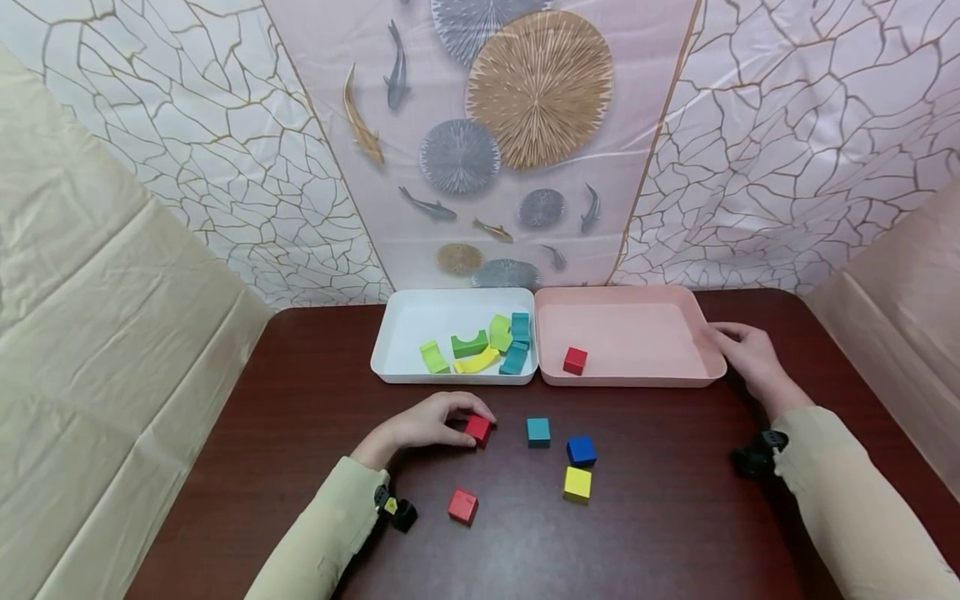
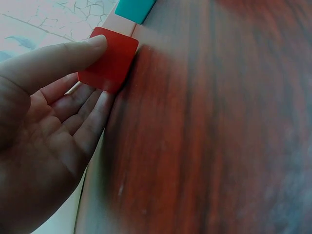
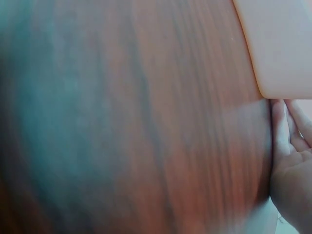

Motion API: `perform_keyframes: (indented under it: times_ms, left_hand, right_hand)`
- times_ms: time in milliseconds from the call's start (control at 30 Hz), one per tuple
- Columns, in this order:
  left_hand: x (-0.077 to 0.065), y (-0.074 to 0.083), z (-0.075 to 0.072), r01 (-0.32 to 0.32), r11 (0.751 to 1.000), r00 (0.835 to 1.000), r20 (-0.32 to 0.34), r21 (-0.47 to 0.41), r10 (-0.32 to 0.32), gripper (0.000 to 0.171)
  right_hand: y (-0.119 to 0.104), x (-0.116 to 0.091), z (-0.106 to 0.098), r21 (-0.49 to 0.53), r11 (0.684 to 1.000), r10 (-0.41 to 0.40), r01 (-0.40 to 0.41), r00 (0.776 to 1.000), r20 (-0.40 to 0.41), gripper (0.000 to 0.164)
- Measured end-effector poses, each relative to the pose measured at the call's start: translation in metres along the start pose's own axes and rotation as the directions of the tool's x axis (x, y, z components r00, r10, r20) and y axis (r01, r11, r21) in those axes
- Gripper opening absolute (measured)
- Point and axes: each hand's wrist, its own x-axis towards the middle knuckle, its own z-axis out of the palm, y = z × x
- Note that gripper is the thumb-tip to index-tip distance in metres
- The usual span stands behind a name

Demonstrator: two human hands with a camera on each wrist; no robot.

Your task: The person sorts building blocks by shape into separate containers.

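Note:
My left hand pinches a red cube between thumb and fingers, low over the dark tabletop. In the left wrist view the thumb lies across one face of that cube, with the fingers behind it. At the far right, my right hand touches the right end of a pink tray. Its fingers look straight against the tray's end in the right wrist view. Inside the pink tray, near its front left, sits another red cube.
Left of the pink tray stands a white tray with several green, yellow and teal curved blocks. On the table lie a teal cube, a blue cube, a yellow cube and a lighter red cube. Patterned cloth hangs behind.

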Motion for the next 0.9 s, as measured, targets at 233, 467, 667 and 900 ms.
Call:
perform_keyframes:
  times_ms: [233, 467, 667, 900]
  left_hand:
    - [0.001, 0.016, 0.001, 0.134, 0.987, 0.989, -0.052, -0.093, -0.140, 0.038]
    - [0.003, 0.023, 0.003, 0.209, 0.960, 0.968, -0.101, -0.188, -0.230, 0.038]
    - [0.005, 0.024, 0.003, 0.206, 0.963, 0.963, -0.139, -0.171, -0.231, 0.038]
    - [0.008, 0.025, 0.006, 0.189, 0.963, 0.955, -0.190, -0.195, -0.226, 0.039]
  right_hand:
    - [-0.002, -0.002, -0.001, -0.041, 0.999, 0.011, -0.011, 1.000, 0.001, 0.068]
    - [-0.003, -0.003, 0.000, -0.020, 1.000, 0.010, -0.009, 1.000, 0.009, 0.069]
    - [-0.004, -0.003, 0.001, -0.037, 0.999, 0.019, -0.018, 1.000, 0.010, 0.069]
    - [-0.002, -0.001, 0.002, -0.041, 0.999, 0.036, -0.036, 0.999, 0.004, 0.069]
